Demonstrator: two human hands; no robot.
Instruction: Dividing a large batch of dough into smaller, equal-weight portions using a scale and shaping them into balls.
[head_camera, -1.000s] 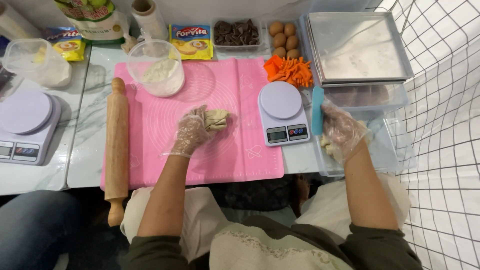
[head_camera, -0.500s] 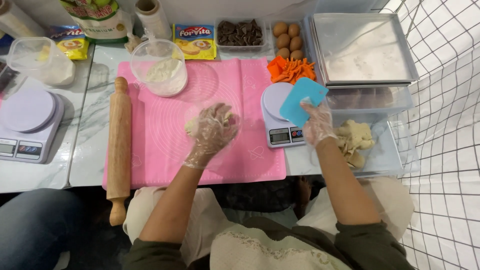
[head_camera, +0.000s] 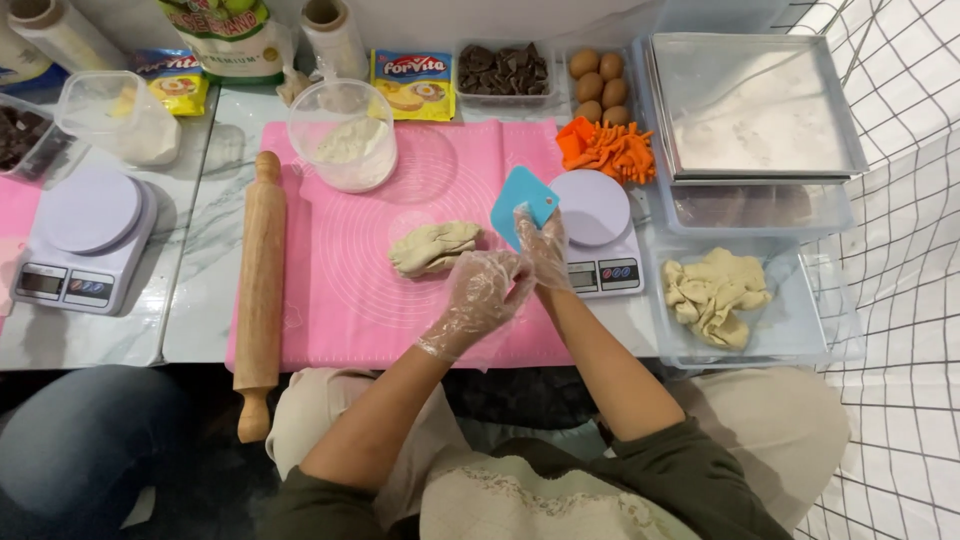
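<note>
Pink baking mat (head_camera: 330, 290) on marble, dough lump (head_camera: 433, 247) at its centre. Toward the mat's right edge, gloved right hand (head_camera: 545, 250) pinching blue scraper (head_camera: 522, 205). Left hand (head_camera: 480, 295) alongside, loosely curled, empty.

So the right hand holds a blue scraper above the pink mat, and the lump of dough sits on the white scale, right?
Not quite. In the head view the lump of dough lies on the pink mat, not on the white scale. The right hand does hold the blue scraper.
</note>
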